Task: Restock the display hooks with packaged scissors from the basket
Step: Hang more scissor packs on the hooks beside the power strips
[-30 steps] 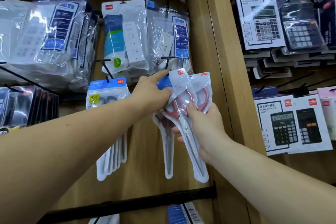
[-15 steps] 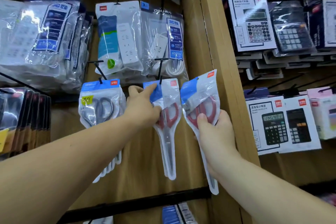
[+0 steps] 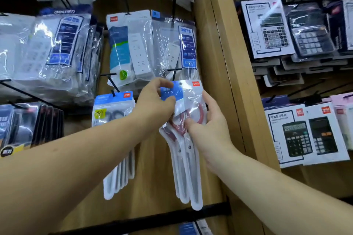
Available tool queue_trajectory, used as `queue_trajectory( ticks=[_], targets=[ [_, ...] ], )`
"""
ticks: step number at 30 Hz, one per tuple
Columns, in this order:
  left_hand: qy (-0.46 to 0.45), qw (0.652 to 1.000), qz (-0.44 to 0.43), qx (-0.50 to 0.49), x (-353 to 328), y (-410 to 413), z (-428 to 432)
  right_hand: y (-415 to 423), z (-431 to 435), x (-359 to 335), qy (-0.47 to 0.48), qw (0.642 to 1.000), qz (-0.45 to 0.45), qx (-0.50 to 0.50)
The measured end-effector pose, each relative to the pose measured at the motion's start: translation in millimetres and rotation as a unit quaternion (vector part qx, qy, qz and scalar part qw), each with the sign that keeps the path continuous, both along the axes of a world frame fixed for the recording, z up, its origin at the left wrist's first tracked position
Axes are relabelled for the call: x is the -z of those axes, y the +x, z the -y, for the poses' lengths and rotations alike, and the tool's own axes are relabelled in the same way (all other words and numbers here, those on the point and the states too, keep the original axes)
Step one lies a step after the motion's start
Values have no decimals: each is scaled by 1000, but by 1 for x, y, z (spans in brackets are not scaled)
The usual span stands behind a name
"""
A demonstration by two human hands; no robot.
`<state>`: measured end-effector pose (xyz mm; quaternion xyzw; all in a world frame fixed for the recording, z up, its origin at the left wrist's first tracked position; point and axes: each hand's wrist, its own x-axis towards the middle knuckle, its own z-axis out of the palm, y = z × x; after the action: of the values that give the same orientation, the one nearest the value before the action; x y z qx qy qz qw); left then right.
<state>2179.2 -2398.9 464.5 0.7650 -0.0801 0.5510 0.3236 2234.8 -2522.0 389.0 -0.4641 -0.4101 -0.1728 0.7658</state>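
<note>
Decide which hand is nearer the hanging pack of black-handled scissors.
Left. The left hand sits just right of the black-handled scissors pack; the right hand is farther right, holding the red-handled scissors pack.

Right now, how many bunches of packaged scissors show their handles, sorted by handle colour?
Red-handled scissors in clear packs, held by the left hand and the right hand: 1 bunch
Dark-handled scissors in clear packs, hanging on the wooden panel: 1 bunch
Total: 2 bunches
</note>
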Motion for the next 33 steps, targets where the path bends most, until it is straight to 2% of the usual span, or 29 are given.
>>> queue_trajectory(
  ticks=[3, 6, 9, 13, 19, 27, 29, 31, 33],
  targets=[
    [48, 998, -14, -31, -8, 0, -4, -4, -4, -18, -50, 999, 18, 1],
    [59, 996, -36, -47, -12, -1, -10, 0, -9, -39, -96, 992, 61, 53],
    [54, 994, -77, -48, -9, 2, -17, 8, -4, -51, -188, 972, 77, 118],
    [61, 994, -84, -32, -4, 7, -21, 18, 8, -59, -287, 946, 71, 133],
    [60, 993, -99, -33, 1, 19, -21, 16, 22, -71, -365, 908, 78, 190],
    [50, 990, -109, -68, 11, 23, -37, 35, 0, -55, -369, 904, 95, 196],
    [53, 990, -105, -80, 23, 21, -40, 38, -3, -43, -385, 863, 143, 295],
    [48, 991, -99, -81, 37, 16, -44, 43, -5, -28, -403, 793, 194, 414],
    [49, 992, -95, -68, 53, 7, -42, 45, -5, -13, -391, 771, 224, 449]
  ],
)
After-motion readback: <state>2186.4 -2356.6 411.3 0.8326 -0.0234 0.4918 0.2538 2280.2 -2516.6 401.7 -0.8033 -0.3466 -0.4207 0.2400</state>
